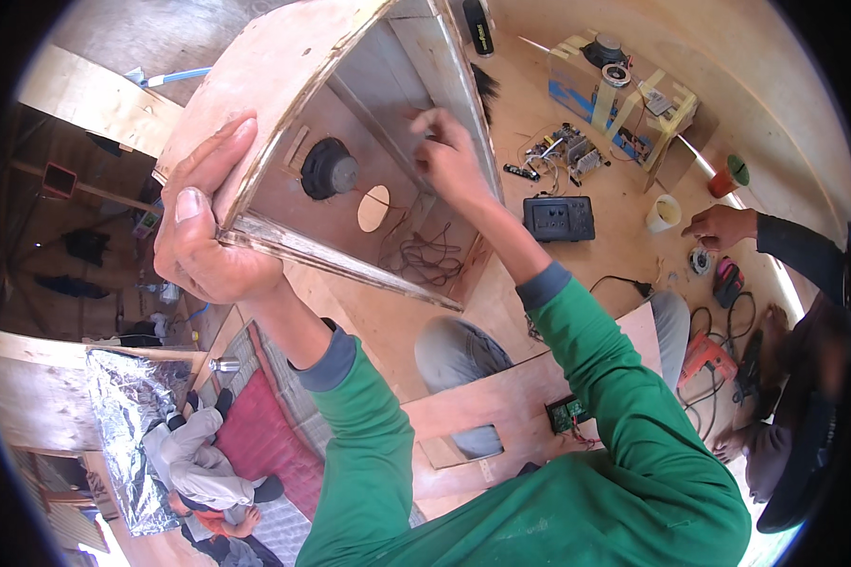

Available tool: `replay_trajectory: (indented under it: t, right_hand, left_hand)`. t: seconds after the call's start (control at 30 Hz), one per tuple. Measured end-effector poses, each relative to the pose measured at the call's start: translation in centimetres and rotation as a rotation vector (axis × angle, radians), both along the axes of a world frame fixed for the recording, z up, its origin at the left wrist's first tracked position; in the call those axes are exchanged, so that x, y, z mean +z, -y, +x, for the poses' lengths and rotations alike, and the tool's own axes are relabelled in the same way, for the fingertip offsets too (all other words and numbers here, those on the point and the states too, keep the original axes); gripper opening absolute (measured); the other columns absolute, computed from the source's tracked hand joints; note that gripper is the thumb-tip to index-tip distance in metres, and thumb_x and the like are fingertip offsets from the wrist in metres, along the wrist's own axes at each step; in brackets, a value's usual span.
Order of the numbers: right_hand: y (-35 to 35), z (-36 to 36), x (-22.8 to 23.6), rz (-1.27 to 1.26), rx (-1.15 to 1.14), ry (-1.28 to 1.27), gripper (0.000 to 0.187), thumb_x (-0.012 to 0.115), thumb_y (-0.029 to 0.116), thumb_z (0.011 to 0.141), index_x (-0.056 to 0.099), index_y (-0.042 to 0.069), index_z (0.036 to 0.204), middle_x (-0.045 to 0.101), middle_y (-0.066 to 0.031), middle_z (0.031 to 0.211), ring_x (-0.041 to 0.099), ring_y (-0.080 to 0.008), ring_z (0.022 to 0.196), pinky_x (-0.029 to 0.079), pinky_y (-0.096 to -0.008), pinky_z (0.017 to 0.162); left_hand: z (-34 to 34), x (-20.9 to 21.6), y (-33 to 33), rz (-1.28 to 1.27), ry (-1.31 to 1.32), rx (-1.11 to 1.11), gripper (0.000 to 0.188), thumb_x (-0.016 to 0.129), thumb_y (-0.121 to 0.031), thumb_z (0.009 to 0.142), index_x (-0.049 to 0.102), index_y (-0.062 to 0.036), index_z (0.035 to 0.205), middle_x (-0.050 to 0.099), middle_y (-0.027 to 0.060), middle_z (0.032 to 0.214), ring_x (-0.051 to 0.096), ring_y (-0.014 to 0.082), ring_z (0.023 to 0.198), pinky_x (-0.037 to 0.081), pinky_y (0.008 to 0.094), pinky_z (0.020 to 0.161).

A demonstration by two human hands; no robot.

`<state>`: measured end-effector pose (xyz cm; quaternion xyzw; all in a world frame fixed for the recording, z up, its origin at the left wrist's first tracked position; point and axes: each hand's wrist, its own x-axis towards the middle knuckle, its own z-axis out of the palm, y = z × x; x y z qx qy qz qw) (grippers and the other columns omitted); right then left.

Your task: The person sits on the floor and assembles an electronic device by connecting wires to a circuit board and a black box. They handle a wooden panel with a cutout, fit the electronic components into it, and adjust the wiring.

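A plywood speaker box (284,71) is tilted up in front of me with its open side facing me. My left hand (203,213) is wrapped round its lower left corner, thumb and fingers on the panel edge. Inside, a black round speaker driver (329,170) sits on the inner panel beside an oval cut-out (373,209). Thin brown wire (432,255) lies loosely coiled in the box's lower corner. My right hand (447,156) reaches into the opening near the right wall, its fingers curled and slightly blurred. Whatever they may hold is hidden.
Circuit boards (572,151), a black control panel (558,218) and a taped cardboard box (624,109) with small speakers lie to the right. A co-worker's hand (719,227) is near a white cup (664,214). A red power tool (706,359) lies below. Another person (203,463) is at lower left.
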<state>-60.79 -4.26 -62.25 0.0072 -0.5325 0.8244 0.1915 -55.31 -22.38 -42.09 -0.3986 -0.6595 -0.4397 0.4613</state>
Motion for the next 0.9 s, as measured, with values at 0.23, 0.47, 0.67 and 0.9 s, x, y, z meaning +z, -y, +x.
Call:
replay_trajectory:
  t: [0.23, 0.47, 0.67, 0.9]
  right_hand:
    - [1.2, -1.4, 4.9, 0.011, 0.393, -0.007, 0.027, 0.057, -0.003, 0.093, 0.066, 0.005, 0.117, 0.074, -0.0074, 0.103, 0.063, -0.0136, 0.07, 0.05, -0.032, 0.063]
    - [-4.9, 11.8, -0.9, 0.323, 0.345, 0.081, 0.028, 0.063, 0.001, 0.102, 0.067, 0.007, 0.129, 0.076, -0.0035, 0.112, 0.063, -0.0065, 0.076, 0.05, -0.0243, 0.064]
    - [-13.4, 26.7, -7.9, 0.739, -0.169, 0.495, 0.019, 0.07, 0.005, 0.103, 0.07, 0.001, 0.122, 0.077, -0.0131, 0.118, 0.072, -0.0203, 0.094, 0.057, -0.036, 0.079]
    - [-17.2, 37.4, -13.8, 1.341, -0.658, 0.492, 0.028, 0.069, 0.021, 0.109, 0.07, -0.003, 0.123, 0.074, -0.0233, 0.12, 0.071, -0.0329, 0.106, 0.055, -0.0427, 0.094]
  left_hand:
    - [-0.8, -0.1, 0.4, -0.021, 0.012, -0.056, 0.066, 0.032, -0.026, 0.101, 0.08, 0.0188, 0.1, 0.082, 0.0331, 0.102, 0.08, 0.0415, 0.102, 0.063, 0.0487, 0.105]
    - [-1.2, 0.0, 0.4, 0.018, -0.028, -0.111, 0.064, 0.033, -0.024, 0.1, 0.081, 0.0185, 0.098, 0.082, 0.0317, 0.102, 0.08, 0.0388, 0.099, 0.062, 0.0467, 0.105]
    - [-1.0, -0.1, 0.6, 0.067, 0.015, -0.173, 0.058, 0.039, -0.02, 0.098, 0.082, 0.0187, 0.096, 0.083, 0.0296, 0.101, 0.079, 0.0354, 0.099, 0.062, 0.044, 0.103]
    - [-0.5, 0.4, 0.3, -0.012, -0.046, -0.103, 0.058, 0.038, -0.02, 0.099, 0.082, 0.0177, 0.097, 0.084, 0.0274, 0.103, 0.08, 0.0346, 0.1, 0.062, 0.0432, 0.103]
